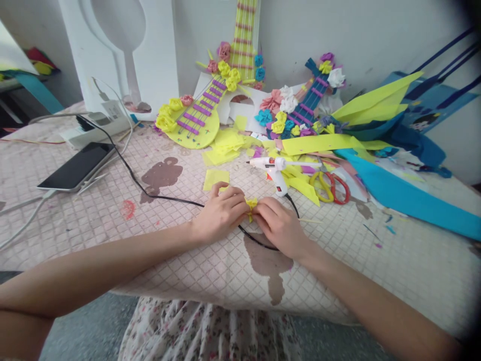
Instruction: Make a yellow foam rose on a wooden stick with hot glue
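Note:
Between my two hands is a small crumpled yellow paper flower, pinched from both sides. My left hand grips its left side with the fingertips. On the other side, my right hand has its fingers pressed together on the flower, and a thin pale stick pokes out to the right behind that hand. Just beyond the hands a white glue gun lies on the table. A flat yellow paper square rests past my left hand. My fingers hide part of the flower.
Red-and-yellow scissors lie right of the glue gun, near a long blue paper strip. Decorated yellow and blue paper instruments lean at the back. A black cable runs under my hands. Left are a phone and a power strip.

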A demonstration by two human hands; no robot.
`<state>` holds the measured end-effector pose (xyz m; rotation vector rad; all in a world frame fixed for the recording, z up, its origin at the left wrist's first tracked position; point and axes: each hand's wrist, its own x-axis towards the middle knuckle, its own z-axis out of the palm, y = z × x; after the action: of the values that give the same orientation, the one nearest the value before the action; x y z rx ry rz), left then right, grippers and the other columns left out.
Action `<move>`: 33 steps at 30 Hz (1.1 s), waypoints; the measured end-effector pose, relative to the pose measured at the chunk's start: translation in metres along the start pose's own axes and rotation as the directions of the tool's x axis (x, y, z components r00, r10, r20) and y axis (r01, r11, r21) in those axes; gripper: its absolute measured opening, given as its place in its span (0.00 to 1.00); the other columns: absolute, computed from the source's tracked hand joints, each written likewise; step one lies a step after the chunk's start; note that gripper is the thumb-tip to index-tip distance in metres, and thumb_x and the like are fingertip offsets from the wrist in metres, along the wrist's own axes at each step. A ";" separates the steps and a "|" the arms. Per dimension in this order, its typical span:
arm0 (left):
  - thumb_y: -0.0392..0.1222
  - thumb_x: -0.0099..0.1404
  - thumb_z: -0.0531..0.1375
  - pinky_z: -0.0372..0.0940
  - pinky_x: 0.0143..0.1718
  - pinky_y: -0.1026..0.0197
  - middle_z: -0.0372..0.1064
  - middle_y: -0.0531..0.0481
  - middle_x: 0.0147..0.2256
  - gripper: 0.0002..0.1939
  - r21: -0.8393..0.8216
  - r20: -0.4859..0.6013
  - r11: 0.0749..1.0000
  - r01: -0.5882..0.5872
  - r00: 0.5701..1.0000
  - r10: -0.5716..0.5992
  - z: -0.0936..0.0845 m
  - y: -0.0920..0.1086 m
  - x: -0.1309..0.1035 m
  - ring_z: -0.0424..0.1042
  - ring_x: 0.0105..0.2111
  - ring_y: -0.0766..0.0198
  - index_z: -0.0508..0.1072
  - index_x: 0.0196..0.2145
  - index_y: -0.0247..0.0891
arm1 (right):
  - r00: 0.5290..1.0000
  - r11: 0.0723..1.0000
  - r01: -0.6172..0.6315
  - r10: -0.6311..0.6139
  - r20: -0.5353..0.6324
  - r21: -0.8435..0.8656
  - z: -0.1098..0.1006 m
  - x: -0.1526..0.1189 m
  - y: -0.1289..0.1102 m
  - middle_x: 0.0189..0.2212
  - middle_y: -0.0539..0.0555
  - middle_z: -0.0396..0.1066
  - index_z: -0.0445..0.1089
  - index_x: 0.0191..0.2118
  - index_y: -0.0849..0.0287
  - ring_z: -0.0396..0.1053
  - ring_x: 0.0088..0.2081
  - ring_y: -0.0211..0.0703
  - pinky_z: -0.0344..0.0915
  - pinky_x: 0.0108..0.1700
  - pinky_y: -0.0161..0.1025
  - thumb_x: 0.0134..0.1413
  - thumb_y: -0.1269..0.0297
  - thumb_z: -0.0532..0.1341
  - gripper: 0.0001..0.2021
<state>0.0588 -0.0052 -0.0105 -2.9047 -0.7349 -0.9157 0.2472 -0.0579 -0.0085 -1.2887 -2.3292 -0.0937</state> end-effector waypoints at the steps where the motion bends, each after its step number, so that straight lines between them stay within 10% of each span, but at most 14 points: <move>1: 0.38 0.68 0.53 0.48 0.53 0.50 0.72 0.52 0.34 0.06 0.006 0.003 1.000 -0.006 1.000 0.006 0.000 0.000 0.000 0.65 0.44 0.61 0.68 0.34 0.39 | 1.000 1.000 -0.006 0.006 -0.011 0.017 0.000 0.000 0.000 0.35 0.57 0.67 0.66 0.35 0.61 0.67 0.37 0.43 0.65 0.36 0.39 0.61 0.70 0.52 0.07; 33: 0.36 0.67 0.52 0.47 0.53 0.48 0.71 0.52 0.33 0.07 0.032 0.006 0.999 -0.012 1.000 0.012 -0.001 0.001 0.000 0.66 0.44 0.60 0.68 0.32 0.38 | 0.995 0.994 0.053 -0.044 -0.092 0.099 -0.006 0.001 0.001 0.35 0.55 0.68 0.67 0.36 0.58 0.65 0.39 0.44 0.64 0.41 0.43 0.56 0.73 0.53 0.07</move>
<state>0.0585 -0.0066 -0.0096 -2.8819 -0.7250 -0.8858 0.2499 -0.0583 -0.0033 -1.1550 -2.2593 -0.0469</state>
